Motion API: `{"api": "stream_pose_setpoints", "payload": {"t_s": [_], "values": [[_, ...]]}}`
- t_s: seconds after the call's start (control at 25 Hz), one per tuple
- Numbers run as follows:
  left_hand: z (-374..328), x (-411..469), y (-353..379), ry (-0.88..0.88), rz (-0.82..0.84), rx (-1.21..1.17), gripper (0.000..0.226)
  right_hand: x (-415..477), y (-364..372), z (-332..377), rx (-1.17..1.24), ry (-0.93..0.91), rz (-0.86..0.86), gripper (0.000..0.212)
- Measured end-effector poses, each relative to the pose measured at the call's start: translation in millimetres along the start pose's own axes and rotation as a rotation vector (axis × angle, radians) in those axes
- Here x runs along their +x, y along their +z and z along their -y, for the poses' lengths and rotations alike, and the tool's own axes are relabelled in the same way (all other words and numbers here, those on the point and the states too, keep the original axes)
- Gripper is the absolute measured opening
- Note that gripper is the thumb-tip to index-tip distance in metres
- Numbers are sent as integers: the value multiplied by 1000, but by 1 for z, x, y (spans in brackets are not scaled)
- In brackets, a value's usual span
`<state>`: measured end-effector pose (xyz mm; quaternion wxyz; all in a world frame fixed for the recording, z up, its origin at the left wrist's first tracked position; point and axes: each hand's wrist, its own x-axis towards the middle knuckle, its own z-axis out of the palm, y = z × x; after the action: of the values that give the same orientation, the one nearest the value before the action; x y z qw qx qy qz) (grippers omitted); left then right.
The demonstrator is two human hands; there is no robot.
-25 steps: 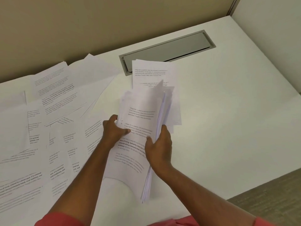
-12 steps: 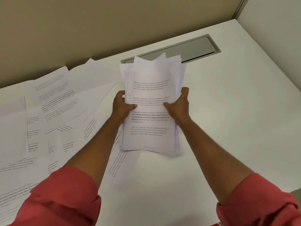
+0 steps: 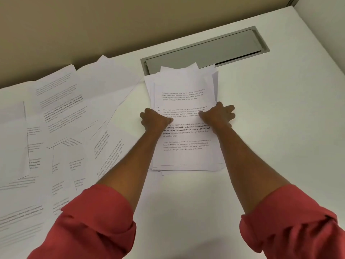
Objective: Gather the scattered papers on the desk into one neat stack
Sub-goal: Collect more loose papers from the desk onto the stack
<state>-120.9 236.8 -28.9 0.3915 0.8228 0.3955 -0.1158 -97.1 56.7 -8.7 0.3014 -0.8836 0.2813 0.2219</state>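
White desk (image 3: 261,146) against a beige partition. Both hands clasp a partly squared stack (image 3: 184,156) at centre: left hand (image 3: 155,119) pinching its nine o'clock edge, right hand (image 3: 218,115) spread over its three o'clock edge. Loose papers (image 3: 61,128) lie scattered toward nine o'clock; gathering those likely comes next.

stack (image 3: 184,124) lowered flat (on desk (image 3: 270,128)), hands (image 3: 186,117) pressing
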Motion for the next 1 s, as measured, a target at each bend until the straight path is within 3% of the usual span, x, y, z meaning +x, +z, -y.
{"api": "stream_pose_setpoints", "payload": {"t_s": [0.08, 0.24, 0.32, 0.44, 0.56, 0.64, 0.76, 0.88, 1.0], "values": [[3, 3, -3, -36, 11, -71, 88, -2, 4, -3, 64, -38, 13, 71], [4, 6, -15, -57, 79, -31, 87, -6, 2, -12, 176, -93, 15, 76], [3, 0, -22, -20, 152, 12, 90, -7, 2, -18, 231, -70, -18, 77], [5, -15, -29, 89, 248, -132, 82, -9, 2, -20, 345, 9, -55, 81], [1, -33, -26, 117, 349, -217, 71, -3, -6, -23, 396, 82, 26, 82], [0, -39, -20, 61, 423, -301, 74, 26, -3, -40, 452, 119, 101, 101], [11, -40, -17, -89, 374, -374, 68, 96, 20, -75, 358, 88, 131, 119], [26, -47, -7, -176, 395, -421, 53, 60, 2, -61, 338, 19, 142, 109], [33, -64, -9, -190, 412, -589, 52, -6, -27, -39, 377, 29, 180, 89]]}}
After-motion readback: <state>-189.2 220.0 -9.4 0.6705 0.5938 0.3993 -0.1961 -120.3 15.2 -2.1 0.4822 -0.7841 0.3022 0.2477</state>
